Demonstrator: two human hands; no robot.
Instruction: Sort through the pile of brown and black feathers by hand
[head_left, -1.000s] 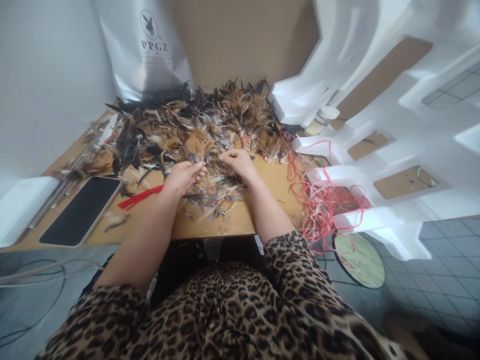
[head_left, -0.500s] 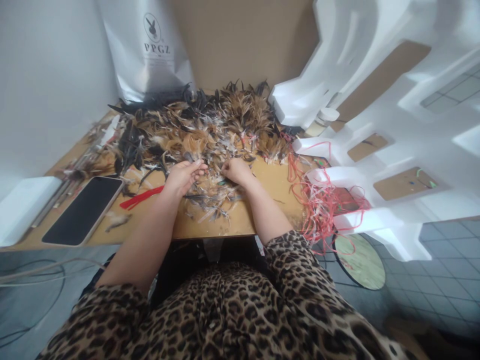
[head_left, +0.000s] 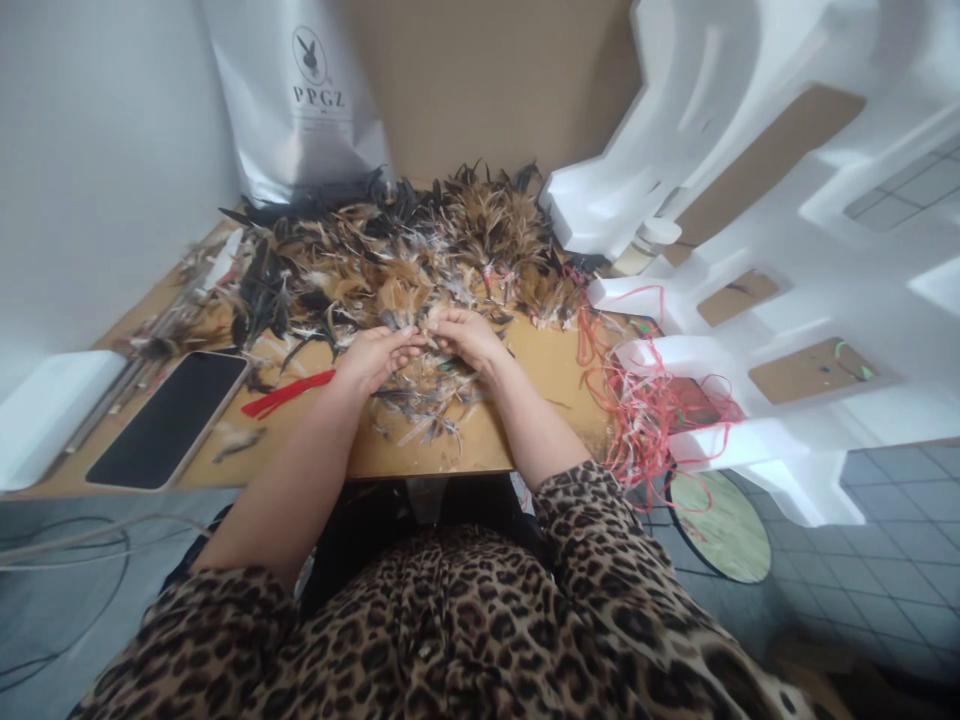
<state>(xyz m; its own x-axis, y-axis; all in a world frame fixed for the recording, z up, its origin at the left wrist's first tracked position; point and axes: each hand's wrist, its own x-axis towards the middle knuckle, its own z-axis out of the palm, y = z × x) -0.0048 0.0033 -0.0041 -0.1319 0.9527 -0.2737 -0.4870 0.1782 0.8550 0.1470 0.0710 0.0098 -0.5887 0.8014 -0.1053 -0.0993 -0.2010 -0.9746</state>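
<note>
My left hand is closed in a pinch, with a small bunch of brown feathers rising from its fingertips. Right beside it, the thumb and forefinger of my right hand are pinched together at the bunch's base; a pale bit of feather seems to be between them. The fingertips of both hands almost meet. Loose small feathers lie on the table beneath. Beyond the hands spreads a large pile of brown and black feathers.
On the left are a smartphone, a white box and a red strip bundle. Tangled pink string hangs at the right, by white foam packing. A silver bag stands behind. The table's front edge is near my body.
My right hand has moved left and slightly up, bringing its pinched fingers to the feathers at my left hand. My left hand has shifted a little to the right.
</note>
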